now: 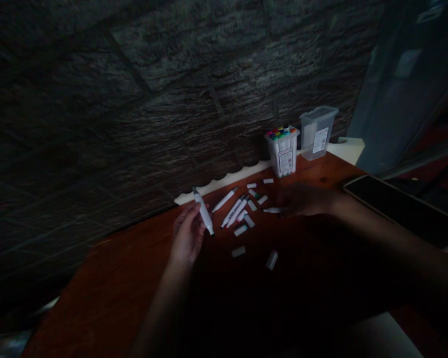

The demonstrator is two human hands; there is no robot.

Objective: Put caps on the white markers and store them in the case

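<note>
My left hand (189, 226) is closed around a white marker (204, 211), held tilted above the table with both dark ends bare. My right hand (302, 200) is low over the table on the right, its fingers dark and blurred. A white pen-shaped piece (272, 210) meets those fingertips; whether they grip it I cannot make out. Between the hands lie a single uncapped marker (225, 200) and a small cluster of markers (236, 211). Loose white caps, among them one cap (238, 251) and another cap (272, 260), are scattered around them.
A clear box full of colour-ended markers (282, 153) stands at the back by the stone wall (194, 99). Next to it is a second transparent box (318, 133). A dark flat tablet-like object (399, 206) lies at the right of the wooden table (108, 283).
</note>
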